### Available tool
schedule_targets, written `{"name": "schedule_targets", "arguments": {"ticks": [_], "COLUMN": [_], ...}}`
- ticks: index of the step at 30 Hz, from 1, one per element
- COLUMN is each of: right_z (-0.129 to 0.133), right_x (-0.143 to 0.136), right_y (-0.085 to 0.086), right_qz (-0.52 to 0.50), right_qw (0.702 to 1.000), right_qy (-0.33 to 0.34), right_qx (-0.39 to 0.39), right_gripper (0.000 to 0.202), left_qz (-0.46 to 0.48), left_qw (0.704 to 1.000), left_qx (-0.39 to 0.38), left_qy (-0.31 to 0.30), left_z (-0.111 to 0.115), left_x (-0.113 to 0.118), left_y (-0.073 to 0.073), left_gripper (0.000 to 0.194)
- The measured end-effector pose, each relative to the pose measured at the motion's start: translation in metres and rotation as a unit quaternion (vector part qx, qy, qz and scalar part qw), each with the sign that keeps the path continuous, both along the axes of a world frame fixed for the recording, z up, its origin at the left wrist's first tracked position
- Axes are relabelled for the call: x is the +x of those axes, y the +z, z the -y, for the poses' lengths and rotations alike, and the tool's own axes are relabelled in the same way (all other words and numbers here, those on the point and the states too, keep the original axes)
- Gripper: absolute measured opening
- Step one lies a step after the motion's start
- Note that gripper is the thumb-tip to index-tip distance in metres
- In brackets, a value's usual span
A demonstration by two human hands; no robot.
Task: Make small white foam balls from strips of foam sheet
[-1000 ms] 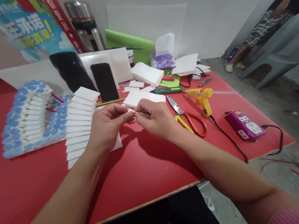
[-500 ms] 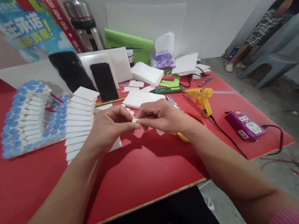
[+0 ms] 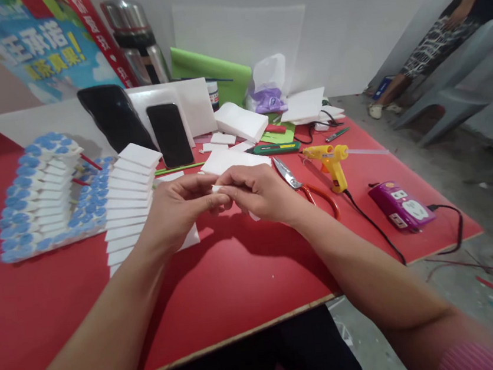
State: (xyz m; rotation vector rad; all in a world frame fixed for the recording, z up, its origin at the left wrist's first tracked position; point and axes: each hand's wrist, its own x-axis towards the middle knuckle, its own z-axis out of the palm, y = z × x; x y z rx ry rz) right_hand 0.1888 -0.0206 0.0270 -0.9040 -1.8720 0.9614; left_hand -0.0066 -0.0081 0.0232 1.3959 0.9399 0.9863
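My left hand (image 3: 188, 203) and my right hand (image 3: 253, 190) meet over the red table, their fingertips pinched together. Between them shows a small white piece (image 3: 216, 188), mostly covered by the fingers; its kind cannot be made out. A fanned row of white foam-board pieces (image 3: 127, 207) lies just left of my left hand. Farther left stands a white model (image 3: 48, 201) with steps and blue round discs along its edges. Red-handled scissors (image 3: 287, 173) lie to the right of my right hand.
A yellow glue gun (image 3: 331, 160) and a purple power socket box (image 3: 402, 206) are on the right, with black cords. Behind the hands are white foam blocks (image 3: 242, 123), a green utility knife (image 3: 275, 148) and a propped phone (image 3: 170, 135). A person's legs (image 3: 419, 58) and a grey chair (image 3: 453, 87) are beyond.
My hands have drawn closer together and my fingers now cover more of the small white piece. My right hand has shifted slightly left, so more of the scissors shows.
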Motion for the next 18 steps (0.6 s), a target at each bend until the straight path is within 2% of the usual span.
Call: {"name": "schedule_targets", "arguments": {"ticks": [4,8,12,15,18], "right_z": [0.000,-0.003,-0.006,-0.005,-0.005], "right_x": [-0.007,-0.008,-0.009,-0.009,-0.008], "right_y": [-0.003,-0.005,-0.010,-0.012,-0.010], "right_qz": [-0.062,-0.081,-0.081,-0.071,-0.043], "right_qw": [0.996,0.993,0.991,0.988,0.987], "right_qy": [-0.040,-0.061,-0.065,-0.082,-0.101], "right_qx": [-0.039,-0.052,-0.084,-0.113,-0.117], "right_gripper": [0.023,0.032,0.027,0.022,0.020], "left_qz": [-0.021,-0.046,-0.093,-0.096,-0.076], "left_qw": [0.996,0.989,0.978,0.979,0.988], "left_qx": [0.082,0.137,0.179,0.173,0.128], "left_qy": [0.020,0.035,0.044,0.044,0.051], "left_z": [0.005,0.007,0.005,0.005,0.005], "left_x": [0.003,0.005,0.005,0.005,0.005], "left_y": [0.002,0.002,-0.001,-0.003,-0.004], "left_gripper": [0.023,0.021,0.019,0.019,0.022]}}
